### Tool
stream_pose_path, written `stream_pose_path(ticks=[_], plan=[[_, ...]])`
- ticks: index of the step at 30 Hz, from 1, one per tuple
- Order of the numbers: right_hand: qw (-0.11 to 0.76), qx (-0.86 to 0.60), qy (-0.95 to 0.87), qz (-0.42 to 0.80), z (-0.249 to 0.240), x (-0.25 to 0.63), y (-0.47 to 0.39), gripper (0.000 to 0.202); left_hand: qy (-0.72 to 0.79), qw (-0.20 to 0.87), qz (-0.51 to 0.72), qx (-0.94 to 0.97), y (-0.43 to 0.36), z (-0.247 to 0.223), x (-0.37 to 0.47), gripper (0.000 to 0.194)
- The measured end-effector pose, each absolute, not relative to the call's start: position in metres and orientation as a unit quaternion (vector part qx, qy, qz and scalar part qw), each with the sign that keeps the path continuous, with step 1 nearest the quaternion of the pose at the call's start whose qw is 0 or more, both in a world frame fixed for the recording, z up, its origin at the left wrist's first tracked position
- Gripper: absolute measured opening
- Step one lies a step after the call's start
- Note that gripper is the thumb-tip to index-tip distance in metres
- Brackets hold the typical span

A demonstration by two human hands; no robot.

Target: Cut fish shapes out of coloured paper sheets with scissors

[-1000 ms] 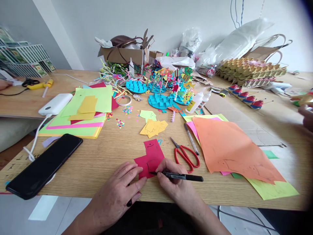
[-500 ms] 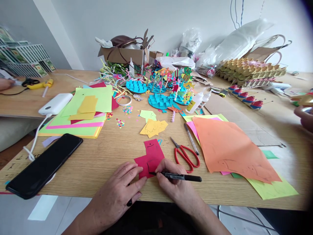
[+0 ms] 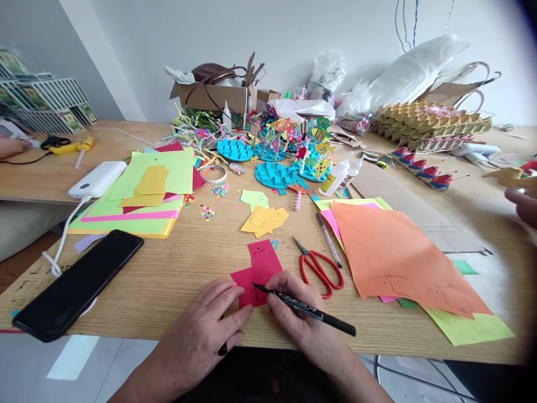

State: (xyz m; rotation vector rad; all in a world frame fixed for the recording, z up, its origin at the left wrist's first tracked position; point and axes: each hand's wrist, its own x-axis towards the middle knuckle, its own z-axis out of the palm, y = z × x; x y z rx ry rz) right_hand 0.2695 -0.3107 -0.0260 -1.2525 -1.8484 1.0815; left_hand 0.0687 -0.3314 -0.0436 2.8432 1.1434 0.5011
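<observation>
My right hand [image 3: 300,308] grips a black marker [image 3: 308,310] whose tip touches the lower part of a red paper piece [image 3: 265,266]. Short black lines are drawn there, and a dot and curved line mark its upper part. With its front fingertips, my left hand [image 3: 213,322] presses the paper's left edge flat to the table. A small black cap [image 3: 222,349] pokes out from under the curled fingers of that hand. Red-handled scissors [image 3: 321,271] lie right of the paper, beside a pen [image 3: 329,240]. Yellow paper cutouts [image 3: 265,221] and a light green one [image 3: 254,197] lie beyond it.
A black phone [image 3: 79,285], white power bank [image 3: 96,179] and coloured paper stack [image 3: 126,215] lie left. Orange paper [image 3: 390,252] covers sheets on the right. Glue bottles [image 3: 334,178] and blue paper crafts [image 3: 277,175] stand behind. Another person's hand [image 3: 522,204] shows far right.
The marker tip has moved up and slightly left on the red paper, and its back end has dipped lower right. My left hand keeps its place.
</observation>
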Motion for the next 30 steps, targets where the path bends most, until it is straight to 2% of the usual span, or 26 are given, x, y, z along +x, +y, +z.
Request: stream_pose_path(ticks=[13, 30], plan=[[0.288, -0.492, -0.729, 0.377, -0.0285, 0.2637, -0.3080, 0.009, 0.366, 0.012, 0.169, 0.915, -0.3323, -0.0457, 0.0677, 0.034], [0.310, -0.474, -0.752, 0.336, -0.0294, 0.2623, -0.3083, 0.010, 0.381, 0.027, 0.180, 0.906, -0.3325, -0.0465, 0.0687, 0.032]])
